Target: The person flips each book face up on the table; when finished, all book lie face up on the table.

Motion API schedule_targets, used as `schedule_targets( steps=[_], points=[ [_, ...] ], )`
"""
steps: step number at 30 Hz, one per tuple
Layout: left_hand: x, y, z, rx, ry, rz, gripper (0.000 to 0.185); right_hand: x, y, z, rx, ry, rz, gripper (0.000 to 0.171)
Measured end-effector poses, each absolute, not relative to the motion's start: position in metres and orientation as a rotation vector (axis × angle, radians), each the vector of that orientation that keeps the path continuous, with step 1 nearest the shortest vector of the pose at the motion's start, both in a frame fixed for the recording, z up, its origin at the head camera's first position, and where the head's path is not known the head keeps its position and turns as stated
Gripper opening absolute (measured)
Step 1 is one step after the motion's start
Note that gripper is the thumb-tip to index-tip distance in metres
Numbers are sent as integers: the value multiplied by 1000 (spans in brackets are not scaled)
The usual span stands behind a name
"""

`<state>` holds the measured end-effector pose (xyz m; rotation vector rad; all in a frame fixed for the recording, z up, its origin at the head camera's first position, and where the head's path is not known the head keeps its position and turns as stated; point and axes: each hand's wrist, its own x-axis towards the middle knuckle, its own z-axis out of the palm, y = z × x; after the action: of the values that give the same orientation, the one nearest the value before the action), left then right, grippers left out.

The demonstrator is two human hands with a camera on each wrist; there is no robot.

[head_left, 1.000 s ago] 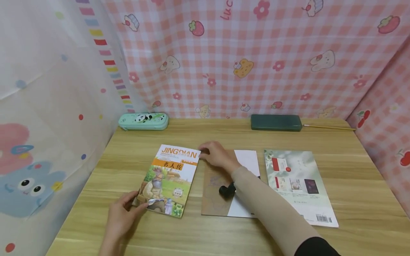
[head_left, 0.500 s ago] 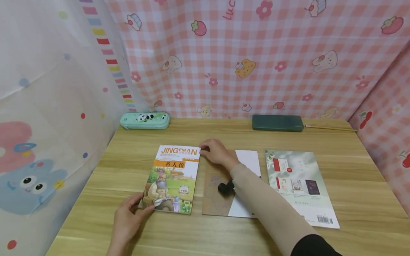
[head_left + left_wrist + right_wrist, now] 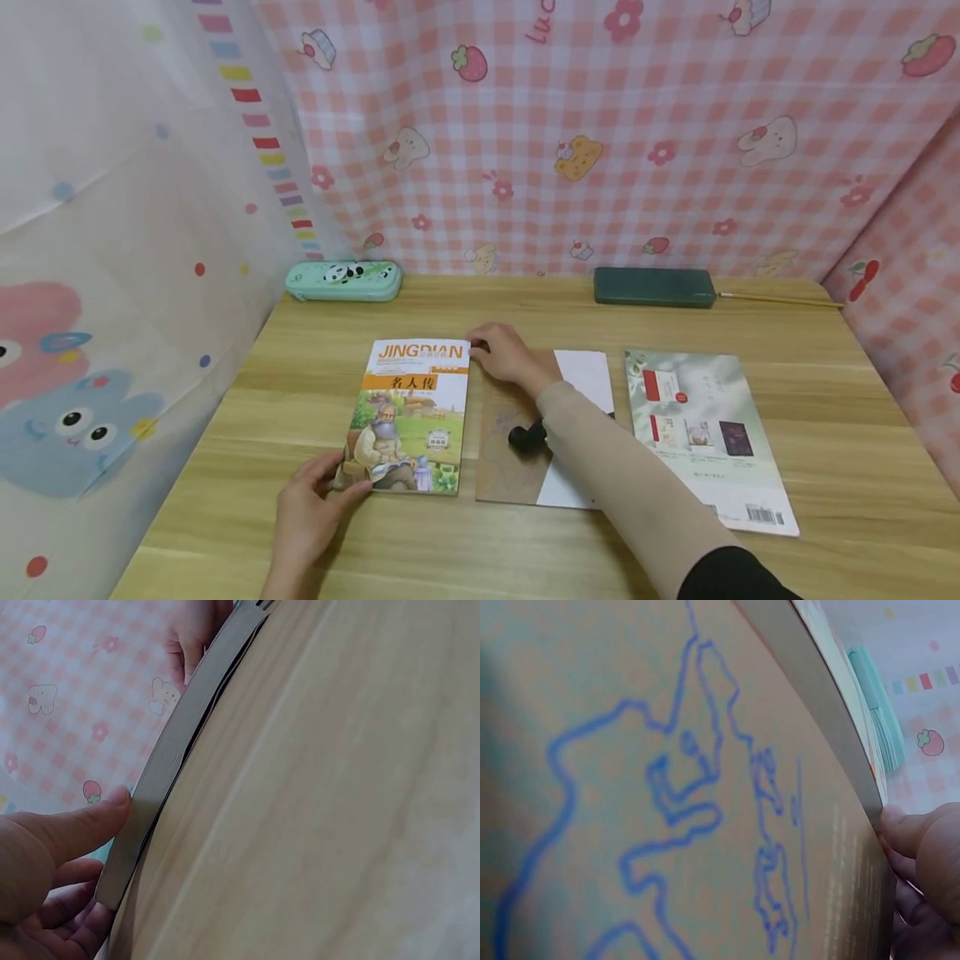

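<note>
A picture book [image 3: 408, 417] with an orange "JINGDIAN" title lies flat on the wooden table [image 3: 525, 550]. My left hand [image 3: 311, 508] pinches its near left corner, thumb on the cover; in the left wrist view the left hand [image 3: 52, 862] has its thumb against the book's edge [image 3: 180, 750]. My right hand [image 3: 504, 355] holds the far right corner of the book; the right hand [image 3: 922, 847] shows its fingers at the book's edge [image 3: 817, 697]. A brown booklet [image 3: 506, 454] with blue line drawing [image 3: 675, 795] lies under my right forearm.
A grey-green book [image 3: 708, 433] lies back-up on the right. A panda pencil case [image 3: 343, 281] and a dark green case [image 3: 654, 287] with a pencil [image 3: 780, 300] sit at the back. Curtains wall the table on three sides.
The picture book has turned and shifted slightly right, now lying straighter beside the brown booklet. Both hands kept their hold on its corners.
</note>
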<state>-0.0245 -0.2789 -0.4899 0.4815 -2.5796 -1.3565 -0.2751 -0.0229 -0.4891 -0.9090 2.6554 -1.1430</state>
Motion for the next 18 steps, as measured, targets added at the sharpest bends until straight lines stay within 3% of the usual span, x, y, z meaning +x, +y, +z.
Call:
schedule_targets(
  steps=[12,18],
  points=[
    [-24,-281,-487,422,-2573,-1353,54,-276,-18,-487,-965,2616,-1131,22],
    [-27,-274,-483,331,-2605,-1143,54,-275,-5,-491,-938,2643,-1138,40]
  ],
)
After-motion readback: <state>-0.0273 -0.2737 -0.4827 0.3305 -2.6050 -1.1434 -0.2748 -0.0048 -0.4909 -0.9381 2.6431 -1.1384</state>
